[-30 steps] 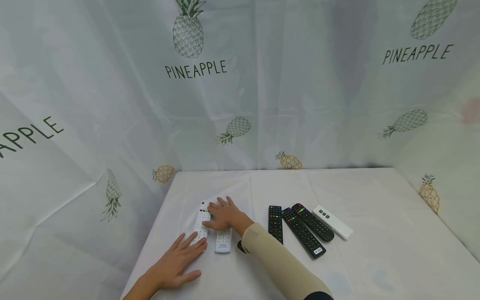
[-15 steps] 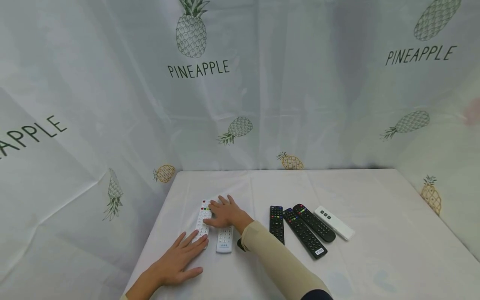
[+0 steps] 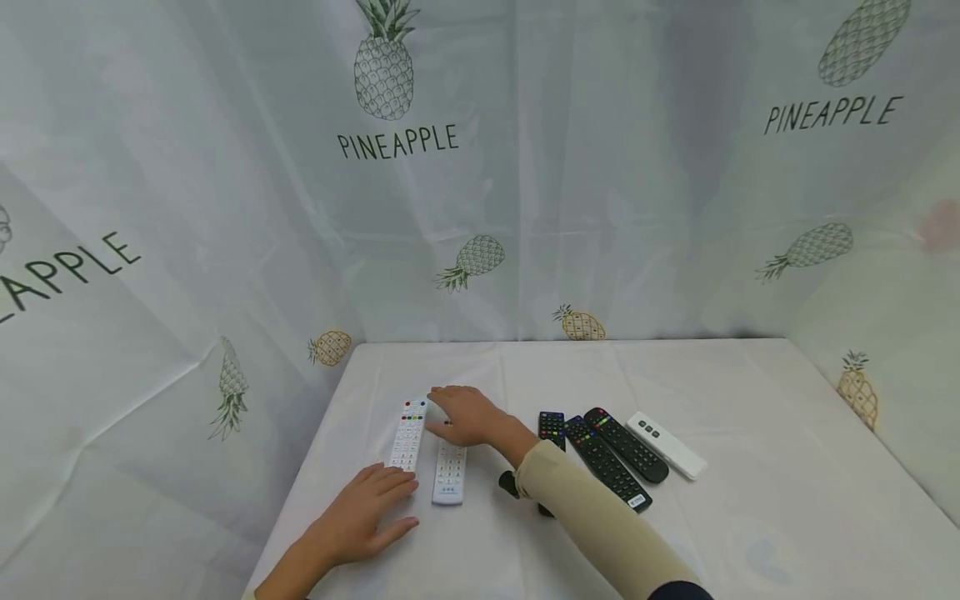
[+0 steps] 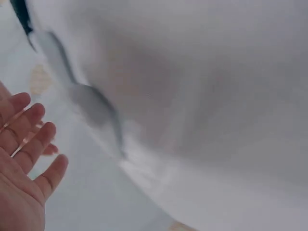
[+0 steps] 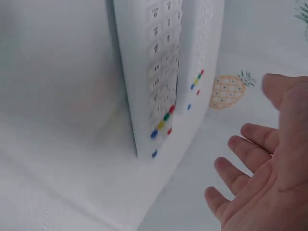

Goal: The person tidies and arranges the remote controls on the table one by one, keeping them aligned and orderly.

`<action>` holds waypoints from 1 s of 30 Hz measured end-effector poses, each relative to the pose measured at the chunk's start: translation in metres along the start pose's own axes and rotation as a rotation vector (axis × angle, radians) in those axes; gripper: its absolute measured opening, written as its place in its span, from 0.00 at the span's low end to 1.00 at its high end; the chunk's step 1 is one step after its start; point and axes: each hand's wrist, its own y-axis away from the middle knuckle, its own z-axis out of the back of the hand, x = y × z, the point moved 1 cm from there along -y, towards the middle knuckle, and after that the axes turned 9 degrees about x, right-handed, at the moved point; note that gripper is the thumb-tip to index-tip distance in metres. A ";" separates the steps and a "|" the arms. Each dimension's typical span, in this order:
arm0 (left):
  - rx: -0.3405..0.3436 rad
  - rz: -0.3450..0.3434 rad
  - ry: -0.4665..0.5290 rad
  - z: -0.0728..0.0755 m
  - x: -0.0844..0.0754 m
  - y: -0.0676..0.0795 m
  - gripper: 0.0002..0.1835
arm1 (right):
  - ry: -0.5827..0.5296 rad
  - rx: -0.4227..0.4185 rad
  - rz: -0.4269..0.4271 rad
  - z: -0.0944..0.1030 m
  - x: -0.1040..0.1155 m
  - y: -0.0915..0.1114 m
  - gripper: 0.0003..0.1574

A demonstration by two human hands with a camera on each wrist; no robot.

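Two white remote controls lie side by side at the table's left: a left one (image 3: 408, 433) and a right one (image 3: 449, 475). My left hand (image 3: 366, 512) is at the near end of the left remote, its fingers extended and overlapping that end in the head view. Over the far end of the right remote is my right hand (image 3: 468, 415), hiding part of it. In the right wrist view, that hand (image 5: 264, 168) has loosely spread fingers and holds nothing. The left wrist view shows my left hand (image 4: 29, 163) with spread, bare fingers; the remotes there are blurred.
Right of my forearm lie several more remotes: a black one (image 3: 552, 427) partly behind the sleeve (image 3: 600, 517), two further black ones, a middle one (image 3: 596, 450) and a rounded one (image 3: 633, 450), and a slim white one (image 3: 667, 446). A pineapple-print curtain (image 3: 637, 167) hangs behind the table.
My right hand has drawn away from the left remote toward the right, its fingers closer together, uncovering that remote's buttons. The left hand's fingers have drawn together slightly at the near end.
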 end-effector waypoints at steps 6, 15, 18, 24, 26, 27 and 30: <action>-0.023 -0.156 -0.018 0.012 -0.033 -0.025 0.27 | 0.003 -0.091 0.086 0.010 -0.027 0.038 0.42; -0.033 -0.354 0.007 0.009 -0.077 -0.065 0.35 | 0.021 -0.180 0.125 0.007 -0.070 0.096 0.47; -0.004 -0.407 0.003 0.003 -0.090 -0.077 0.42 | 0.018 -0.193 0.091 0.002 -0.085 0.115 0.48; 0.156 -0.484 -0.048 -0.011 -0.106 -0.097 0.47 | 0.020 -0.192 0.008 -0.008 -0.109 0.144 0.48; 0.202 -0.498 -0.068 -0.017 -0.109 -0.101 0.48 | 0.019 -0.171 -0.025 -0.012 -0.115 0.150 0.47; 0.219 -0.502 -0.081 -0.020 -0.111 -0.103 0.48 | 0.015 -0.158 -0.041 -0.013 -0.117 0.153 0.47; 0.296 -0.487 -0.098 -0.027 -0.115 -0.109 0.46 | -0.013 -0.125 -0.076 -0.019 -0.124 0.160 0.47</action>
